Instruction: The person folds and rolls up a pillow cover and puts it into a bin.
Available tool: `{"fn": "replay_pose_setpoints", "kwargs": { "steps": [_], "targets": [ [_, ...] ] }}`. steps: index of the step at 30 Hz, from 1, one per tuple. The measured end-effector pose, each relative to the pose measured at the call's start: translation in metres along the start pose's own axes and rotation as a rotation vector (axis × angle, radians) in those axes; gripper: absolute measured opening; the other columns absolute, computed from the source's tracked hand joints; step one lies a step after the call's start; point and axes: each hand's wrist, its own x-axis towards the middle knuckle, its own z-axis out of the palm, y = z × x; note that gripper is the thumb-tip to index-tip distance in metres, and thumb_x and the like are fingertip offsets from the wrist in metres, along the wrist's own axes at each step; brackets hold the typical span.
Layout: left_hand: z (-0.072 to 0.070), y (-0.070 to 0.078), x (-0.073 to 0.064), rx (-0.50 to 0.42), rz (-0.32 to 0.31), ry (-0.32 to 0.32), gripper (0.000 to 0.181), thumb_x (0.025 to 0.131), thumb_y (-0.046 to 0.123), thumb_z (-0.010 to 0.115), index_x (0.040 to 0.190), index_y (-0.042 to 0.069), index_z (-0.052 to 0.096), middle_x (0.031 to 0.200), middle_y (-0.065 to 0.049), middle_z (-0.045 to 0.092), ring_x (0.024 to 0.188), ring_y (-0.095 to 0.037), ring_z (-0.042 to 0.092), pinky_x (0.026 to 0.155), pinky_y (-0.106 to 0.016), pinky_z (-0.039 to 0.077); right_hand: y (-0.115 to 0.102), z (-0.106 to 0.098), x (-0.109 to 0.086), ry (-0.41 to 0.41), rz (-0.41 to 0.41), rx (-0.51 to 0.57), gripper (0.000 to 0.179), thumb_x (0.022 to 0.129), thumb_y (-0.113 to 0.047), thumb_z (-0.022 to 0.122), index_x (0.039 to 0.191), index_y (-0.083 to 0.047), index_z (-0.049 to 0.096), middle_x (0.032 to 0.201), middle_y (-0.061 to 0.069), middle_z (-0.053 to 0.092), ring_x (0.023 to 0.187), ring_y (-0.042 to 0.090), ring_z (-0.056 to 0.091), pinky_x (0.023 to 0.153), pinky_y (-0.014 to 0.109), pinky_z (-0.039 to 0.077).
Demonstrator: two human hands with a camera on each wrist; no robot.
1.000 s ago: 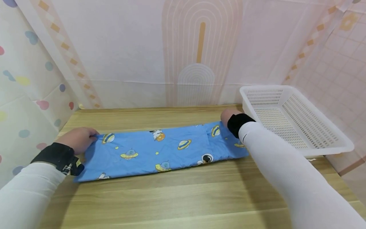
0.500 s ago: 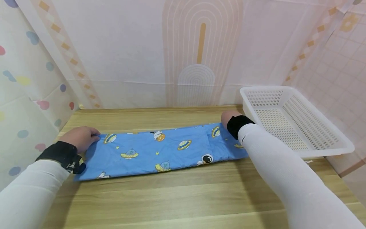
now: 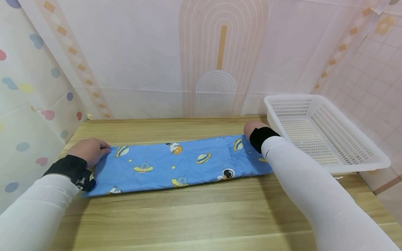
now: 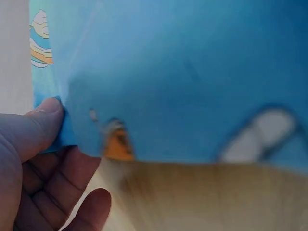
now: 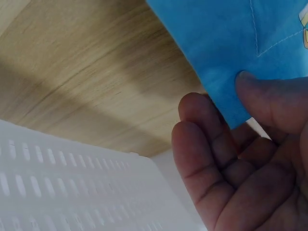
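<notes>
pinching the far corners of the folded blue space-print cloth (image 3: 179, 164) between thumb and fingers, the left hand (image 3: 89, 150) and the right hand (image 3: 251, 128) hold it stretched flat along the wooden desk (image 3: 188, 216), probably to keep the fold even, beside the white basket (image 3: 361, 158).

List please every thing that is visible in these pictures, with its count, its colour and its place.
folded cloth: one, blue with planets, saucers and astronauts, lying as a long strip across the table
basket: one, white perforated plastic, at the right end of the table, nothing visible in it
table: one, light wood grain, under everything
backdrop: pale pink with an arch motif behind; coloured spots on the left side, tile pattern on the right
left hand: one, pinches the left end of the cloth; black wrist strap, white sleeve
right hand: one, pinches the far right corner of the cloth, beside the basket; black wrist strap, white sleeve
</notes>
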Motion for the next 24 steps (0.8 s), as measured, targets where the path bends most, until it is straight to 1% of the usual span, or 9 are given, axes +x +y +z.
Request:
{"fn": "replay_pose_setpoints", "kwargs": {
  "steps": [4,8,13,16,19,22,24],
  "targets": [
    [0.002,0.000,0.001,-0.019,-0.010,0.007,0.033,0.105,0.019,0.061,0.126,-0.005,0.071,0.118,-0.031,0.072,0.109,-0.054,0.065,0.093,-0.070,0.049,-0.003,-0.003,-0.006,0.004,-0.002,-0.022,0.027,0.105,-0.001,0.050,0.117,0.004,0.074,0.128,0.022,0.071,0.121,0.035,0.067,0.110,0.047,0.051],
    [0.003,0.001,0.002,-0.015,-0.014,0.019,0.033,0.104,0.020,0.063,0.124,-0.004,0.072,0.117,-0.031,0.072,0.108,-0.053,0.066,0.092,-0.069,0.050,-0.002,-0.001,-0.006,0.027,-0.004,-0.017,0.027,0.104,-0.001,0.049,0.114,0.003,0.075,0.126,0.022,0.072,0.119,0.035,0.068,0.109,0.048,0.052],
    [0.002,0.004,0.004,-0.030,-0.035,0.019,0.032,0.104,0.021,0.065,0.120,-0.005,0.074,0.114,-0.030,0.073,0.103,-0.049,0.067,0.089,-0.067,0.051,0.000,0.000,-0.007,0.037,0.045,0.042,0.030,0.106,-0.003,0.046,0.116,0.001,0.074,0.127,0.021,0.072,0.117,0.035,0.067,0.107,0.050,0.052],
    [0.002,0.004,0.006,-0.051,-0.053,0.014,0.030,0.103,0.020,0.066,0.118,-0.004,0.075,0.111,-0.028,0.074,0.099,-0.045,0.066,0.086,-0.064,0.051,-0.003,-0.002,-0.011,0.043,0.071,0.082,0.031,0.106,-0.003,0.045,0.118,0.001,0.074,0.128,0.021,0.072,0.117,0.034,0.067,0.106,0.050,0.053],
    [0.002,0.003,0.008,-0.075,-0.068,0.009,0.028,0.102,0.020,0.068,0.114,-0.004,0.076,0.104,-0.025,0.074,0.092,-0.041,0.064,0.080,-0.057,0.051,-0.005,-0.005,-0.016,0.048,0.076,0.096,0.032,0.106,-0.002,0.044,0.118,0.001,0.074,0.127,0.022,0.072,0.116,0.035,0.068,0.105,0.050,0.054],
    [0.003,-0.002,0.009,-0.106,-0.075,0.000,0.027,0.101,0.021,0.070,0.111,-0.003,0.076,0.098,-0.020,0.074,0.087,-0.036,0.062,0.076,-0.051,0.049,-0.006,-0.006,-0.017,0.044,0.081,0.105,0.034,0.107,-0.003,0.042,0.120,0.002,0.073,0.130,0.022,0.071,0.118,0.035,0.067,0.106,0.050,0.054],
    [0.004,-0.007,0.010,-0.123,-0.072,0.000,0.027,0.101,0.022,0.069,0.111,-0.003,0.076,0.095,-0.017,0.074,0.086,-0.034,0.061,0.075,-0.049,0.049,-0.005,-0.006,-0.015,0.034,0.086,0.104,0.034,0.107,-0.004,0.042,0.121,0.001,0.073,0.130,0.022,0.071,0.118,0.035,0.067,0.106,0.050,0.053]
  ]
}}
